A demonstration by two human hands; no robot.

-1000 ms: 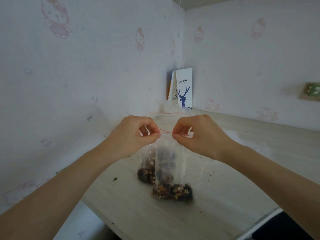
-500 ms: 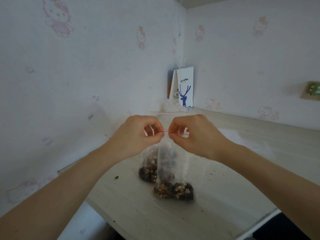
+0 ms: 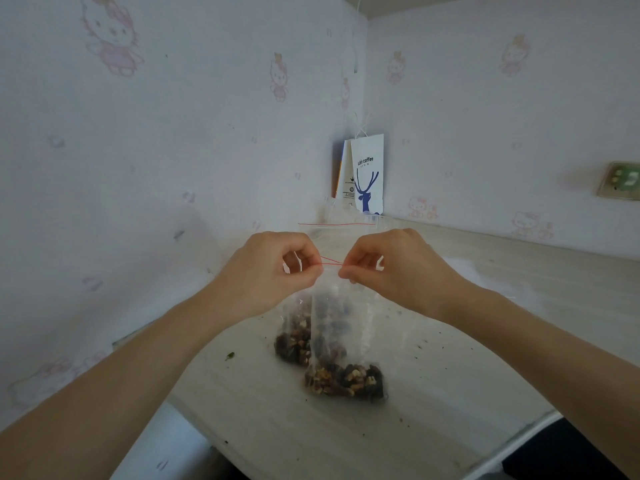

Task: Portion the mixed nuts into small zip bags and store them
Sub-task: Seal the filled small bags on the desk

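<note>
Head view: your left hand and right hand are both curled at centre frame. Each pinches the top strip of a small clear zip bag between thumb and fingertips. The two pinches sit close together on the red seal line, with a short stretch of it showing between them. The bag hangs upright from your grip. Its bottom rests on the pale wooden table, and the mixed nuts are heaped in that bottom, just below centre.

Against half a second ago, the bit of red line between your hands is slightly longer. The hands and the bag stay in the same spot.

A second filled bag stands just behind and to the left, touching the one you hold. A larger clear bag with its own red line sits above your knuckles, toward the corner. A white paper coffee bag with a blue deer hangs in that corner.

The table's near edge runs across the lower frame, curving from the lower left toward the lower right, and the left wall sits close by your left forearm. Bare tabletop with scattered crumbs lies right of the bag. A green scrap lies to its left, and a wall socket sits at the far right.
</note>
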